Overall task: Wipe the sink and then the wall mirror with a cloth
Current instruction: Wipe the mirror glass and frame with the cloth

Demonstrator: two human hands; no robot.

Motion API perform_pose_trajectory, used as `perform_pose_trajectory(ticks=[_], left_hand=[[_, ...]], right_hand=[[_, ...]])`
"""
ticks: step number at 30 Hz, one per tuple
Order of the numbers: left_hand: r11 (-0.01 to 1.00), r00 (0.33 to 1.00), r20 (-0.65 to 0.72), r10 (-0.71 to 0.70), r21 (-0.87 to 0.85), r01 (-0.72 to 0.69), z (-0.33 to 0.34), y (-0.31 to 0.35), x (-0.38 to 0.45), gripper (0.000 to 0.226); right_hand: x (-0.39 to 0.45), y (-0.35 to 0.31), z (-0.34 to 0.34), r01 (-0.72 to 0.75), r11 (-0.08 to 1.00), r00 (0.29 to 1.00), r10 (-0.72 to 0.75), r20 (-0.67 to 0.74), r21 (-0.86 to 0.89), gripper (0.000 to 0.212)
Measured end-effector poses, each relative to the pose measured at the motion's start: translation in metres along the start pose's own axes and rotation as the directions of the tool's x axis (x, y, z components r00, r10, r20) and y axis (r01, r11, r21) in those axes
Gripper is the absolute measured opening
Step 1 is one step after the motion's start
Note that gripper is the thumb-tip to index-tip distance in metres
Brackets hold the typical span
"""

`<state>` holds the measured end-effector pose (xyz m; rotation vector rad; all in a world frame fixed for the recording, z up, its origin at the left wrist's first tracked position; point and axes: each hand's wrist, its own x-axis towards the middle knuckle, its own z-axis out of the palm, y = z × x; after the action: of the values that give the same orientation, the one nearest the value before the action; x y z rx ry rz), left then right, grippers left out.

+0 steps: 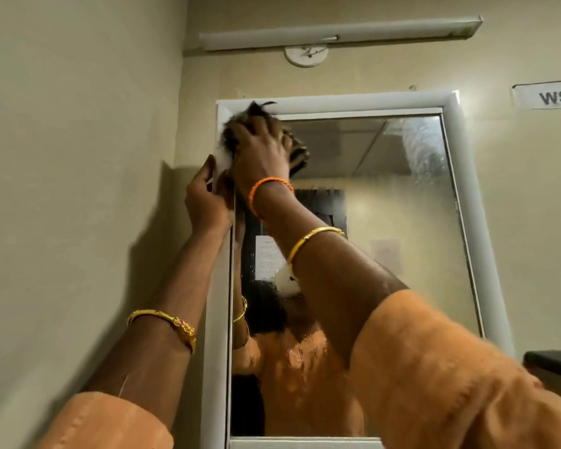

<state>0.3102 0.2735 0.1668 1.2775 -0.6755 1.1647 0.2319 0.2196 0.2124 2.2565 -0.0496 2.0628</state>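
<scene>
To the right of both raised hands, a small white wall sign (548,96) carries dark letters "WS", and the picture edge cuts the rest of it. A white sheet of paper (268,257) shows in the glass below the right wrist, but its print is too small to read. The right hand (262,150) is pressed flat, with fingers spread and curled over a dark, frayed cloth (300,153), and it holds this cloth against the top left corner of the tall wall mirror with a white frame (467,222). Loose threads of the cloth stick up over the top frame bar, just above the fingers. The left hand (208,202) is just beside and below the right one; its fingers are closed around the left edge of the frame and grip it. An orange band (269,186) sits on the right wrist, and a gold bangle (314,236) is lower on the same forearm. A gold bracelet (166,325) is on the left forearm, and both arms have orange sleeves (450,367). Above the hands, a long white tube light fitting (337,35) is fixed on the beige wall (78,157).
</scene>
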Motion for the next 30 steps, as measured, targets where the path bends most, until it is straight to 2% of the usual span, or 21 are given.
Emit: perform_pose_trajectory(ticks=[1, 3, 6, 9, 12, 14, 17, 19, 22, 25, 26, 27, 29, 30], left_hand=[[1.0, 1.0, 0.007, -0.015, -0.013, 0.015, 0.001, -0.003, 0.004, 0.031], [0.988, 0.999, 0.023, -0.028, -0.152, 0.031, -0.002, -0.005, 0.004, 0.037], [0.99, 0.998, -0.03, -0.047, -0.138, 0.042, -0.001, 0.002, 0.002, 0.039], [0.993, 1.0, -0.025, -0.012, -0.118, 0.009, -0.002, 0.006, -0.002, 0.043], [0.94, 0.991, 0.032, -0.13, -0.315, 0.134, -0.002, 0.01, -0.008, 0.045], [0.952, 0.994, -0.018, -0.112, -0.289, 0.102, 0.0, 0.011, -0.014, 0.042], [0.958, 0.989, -0.099, -0.111, -0.274, 0.081, 0.001, 0.01, -0.021, 0.038], [0.973, 0.986, -0.152, -0.07, -0.226, 0.034, 0.003, 0.007, -0.025, 0.035], [0.987, 0.982, -0.19, -0.017, -0.159, -0.014, 0.006, 0.006, -0.03, 0.035], [0.992, 0.982, -0.191, -0.008, -0.125, -0.016, 0.009, 0.007, -0.036, 0.035], [0.993, 0.981, -0.196, -0.006, -0.117, -0.018, 0.011, 0.006, -0.037, 0.035], [0.993, 0.979, -0.202, 0.0, -0.112, -0.023, 0.013, 0.006, -0.037, 0.035], [0.994, 0.974, -0.224, -0.021, -0.11, -0.004, 0.016, 0.003, -0.036, 0.036], [0.994, 0.971, -0.237, -0.033, -0.107, 0.007, 0.018, 0.003, -0.038, 0.037]], right_hand=[[-0.001, -0.008, 0.006, 0.036, 0.999, 0.999, -0.037, 0.034, 0.024, 0.052], [0.0, -0.015, 0.01, 0.054, 0.994, 0.993, -0.064, 0.101, 0.098, 0.058], [0.004, -0.009, 0.011, 0.11, 0.992, 0.981, -0.119, 0.151, 0.067, 0.056], [0.007, 0.003, 0.004, 0.135, 0.991, 0.984, -0.135, 0.121, 0.007, 0.048], [0.005, 0.025, -0.006, 0.117, 0.993, 0.992, -0.117, 0.048, 0.003, 0.045], [-0.001, 0.046, -0.018, 0.086, 0.996, 0.996, -0.085, -0.028, 0.017, 0.044], [-0.013, 0.082, -0.038, 0.01, 1.0, 0.996, -0.009, -0.089, 0.012, 0.051], [-0.018, 0.115, -0.053, -0.07, 0.998, 0.982, 0.068, -0.179, -0.007, 0.054], [-0.023, 0.163, -0.078, -0.259, 0.966, 0.925, 0.245, -0.292, -0.01, 0.053], [-0.017, 0.175, -0.088, -0.448, 0.894, 0.861, 0.432, -0.269, 0.003, 0.049], [-0.015, 0.167, -0.086, -0.438, 0.899, 0.869, 0.426, -0.253, 0.006, 0.05], [-0.015, 0.156, -0.081, -0.37, 0.929, 0.904, 0.357, -0.236, -0.012, 0.052], [-0.022, 0.137, -0.066, -0.136, 0.987, 0.982, 0.123, -0.142, -0.084, 0.052], [-0.026, 0.133, -0.061, -0.062, 0.992, 0.995, 0.053, -0.085, -0.111, 0.05]])
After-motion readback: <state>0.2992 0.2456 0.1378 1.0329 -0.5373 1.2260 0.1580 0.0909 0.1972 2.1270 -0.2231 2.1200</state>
